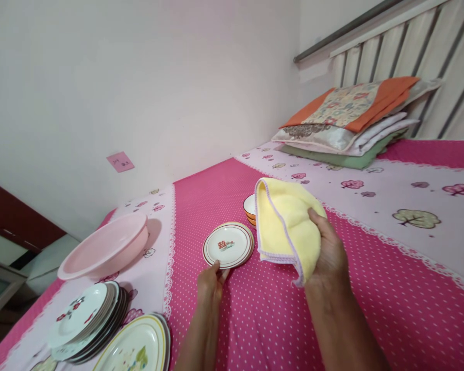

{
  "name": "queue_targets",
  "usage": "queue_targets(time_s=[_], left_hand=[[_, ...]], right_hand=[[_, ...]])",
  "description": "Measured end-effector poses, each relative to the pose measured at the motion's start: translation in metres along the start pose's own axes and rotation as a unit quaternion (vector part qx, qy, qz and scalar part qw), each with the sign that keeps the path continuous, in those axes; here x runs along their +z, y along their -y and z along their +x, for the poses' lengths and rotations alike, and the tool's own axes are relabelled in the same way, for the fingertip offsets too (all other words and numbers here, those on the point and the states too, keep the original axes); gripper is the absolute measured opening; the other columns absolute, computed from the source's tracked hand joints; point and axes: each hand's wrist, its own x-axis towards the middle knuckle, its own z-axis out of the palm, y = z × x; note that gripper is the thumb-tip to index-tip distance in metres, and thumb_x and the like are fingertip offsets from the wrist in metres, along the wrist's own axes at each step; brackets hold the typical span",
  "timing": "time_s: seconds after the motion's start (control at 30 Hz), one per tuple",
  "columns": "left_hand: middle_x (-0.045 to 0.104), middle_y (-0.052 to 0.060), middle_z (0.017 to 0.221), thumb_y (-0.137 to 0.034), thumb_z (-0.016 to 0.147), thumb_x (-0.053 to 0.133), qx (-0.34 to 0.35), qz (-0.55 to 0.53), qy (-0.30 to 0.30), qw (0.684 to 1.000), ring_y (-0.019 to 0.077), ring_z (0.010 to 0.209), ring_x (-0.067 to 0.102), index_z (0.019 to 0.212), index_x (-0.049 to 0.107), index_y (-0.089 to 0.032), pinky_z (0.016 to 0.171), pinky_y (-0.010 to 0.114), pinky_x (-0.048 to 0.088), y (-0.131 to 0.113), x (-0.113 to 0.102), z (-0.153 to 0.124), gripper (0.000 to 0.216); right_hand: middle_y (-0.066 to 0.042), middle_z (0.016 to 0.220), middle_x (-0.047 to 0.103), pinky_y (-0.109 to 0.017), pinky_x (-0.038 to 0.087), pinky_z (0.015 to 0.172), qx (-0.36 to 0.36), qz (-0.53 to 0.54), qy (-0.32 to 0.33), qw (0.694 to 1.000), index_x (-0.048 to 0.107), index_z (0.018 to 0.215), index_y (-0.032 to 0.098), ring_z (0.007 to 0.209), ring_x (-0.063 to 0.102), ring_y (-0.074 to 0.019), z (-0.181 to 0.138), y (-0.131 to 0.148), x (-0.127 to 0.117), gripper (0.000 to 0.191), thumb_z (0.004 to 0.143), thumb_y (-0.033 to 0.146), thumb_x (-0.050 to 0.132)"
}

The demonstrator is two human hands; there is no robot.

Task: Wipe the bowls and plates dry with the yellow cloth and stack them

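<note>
Cloth (284, 219), soft yellow with a lilac stitched edge, hangs folded from the right hand (328, 245), whose thumb and fingers are closed on its right side. The left hand (211, 282) pinches the near rim of a small white plate (227, 248), thumb on top and fingers underneath; the plate bears a red motif at its middle and dark red lines round its edge. A second rim shows just past it on the far and right sides, and I cannot tell whether the hand holds that one too. Cloth and plate are near each other but apart. Just beyond them stand stacked bowls (249, 205), white inside and orange outside, partly hidden by the cloth. Under everything spreads a bright pink dotted bedspread (263, 330) with pale, tree-printed bands. Toward the lower left sits a tall stack of plates (79, 315), the top one flowered in red, and beside it a yellow-rimmed plate (139, 335) lying over another, cut off by the bottom edge. Behind these rests a pink basin (104, 245) near the white wall (185, 98), which carries a pink note (120, 161). Pillows (317, 135) lie piled at upper right, before a white slatted panel (408, 56).
</note>
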Motion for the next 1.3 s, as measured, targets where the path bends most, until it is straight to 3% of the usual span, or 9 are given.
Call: queue_targets(time_s=[0.2,0.4,0.5,0.7,1.03,1.2,1.3], left_hand=[[0.067,-0.003,0.077,-0.018,0.095,0.071,-0.017,0.028,0.009,0.999,0.0081,0.058,0.061,0.09,0.067,-0.013,0.051,0.02,0.053,0.0,-0.006,0.0,0.008],[0.069,0.007,0.064,0.005,0.088,0.066,0.009,-0.007,0.05,0.999,0.0139,0.058,0.069,0.063,0.063,-0.008,0.064,0.026,0.065,0.006,-0.004,-0.017,0.028],[0.069,0.008,0.064,0.007,0.088,0.065,0.027,-0.027,0.047,0.998,0.0135,0.059,0.071,0.063,0.065,-0.008,0.068,0.026,0.066,0.01,-0.001,-0.017,0.029],[0.066,0.007,0.059,0.003,0.088,0.066,0.026,-0.023,0.041,0.999,0.0153,0.053,0.07,0.063,0.064,-0.008,0.057,0.025,0.065,0.019,0.001,-0.008,0.028],[0.064,0.003,0.058,-0.003,0.09,0.063,0.067,-0.002,0.037,0.997,0.015,0.055,0.069,0.066,0.057,-0.015,0.073,0.033,0.066,0.026,-0.001,-0.002,0.028],[0.069,0.005,0.064,-0.021,0.091,0.069,0.13,0.059,0.075,0.987,0.0179,0.056,0.067,0.072,0.058,-0.018,0.061,0.031,0.059,0.027,-0.036,-0.038,0.022],[0.067,0.001,0.065,-0.032,0.084,0.079,0.203,0.135,0.095,0.965,0.0161,0.059,0.063,0.075,0.062,-0.019,0.059,0.026,0.053,0.03,-0.081,-0.064,0.023]], right_hand=[[-0.01,0.118,0.079,-0.046,0.066,0.091,-0.017,-0.014,0.003,1.0,0.072,0.122,0.017,0.107,0.076,-0.032,0.0,-0.001,0.0,0.045,0.086,0.044,0.069],[-0.011,0.119,0.079,-0.044,0.066,0.089,-0.016,-0.012,0.011,1.0,0.071,0.125,0.018,0.108,0.076,-0.0319,0.001,-0.002,0.0,0.046,0.087,0.044,0.068],[-0.01,0.118,0.079,-0.045,0.066,0.09,-0.006,0.0,0.001,1.0,0.071,0.126,0.018,0.107,0.077,-0.0316,0.0,-0.001,0.0,0.048,0.085,0.043,0.07],[-0.009,0.117,0.08,-0.045,0.066,0.09,-0.019,-0.041,0.021,0.999,0.069,0.128,0.019,0.109,0.076,-0.0315,0.001,-0.003,0.001,0.048,0.088,0.046,0.065],[-0.012,0.116,0.079,-0.043,0.065,0.089,0.001,-0.022,0.042,0.999,0.067,0.131,0.017,0.107,0.076,-0.0317,0.002,-0.006,-0.001,0.054,0.088,0.048,0.067],[-0.009,0.112,0.08,-0.039,0.065,0.08,-0.012,-0.056,0.08,0.995,0.07,0.125,0.02,0.097,0.078,-0.0309,-0.006,-0.008,0.002,0.055,0.077,0.042,0.083],[-0.008,0.101,0.082,-0.036,0.063,0.071,0.039,-0.128,0.195,0.972,0.071,0.12,0.02,0.084,0.078,-0.0289,-0.018,-0.012,0.006,0.056,0.07,0.038,0.091]])
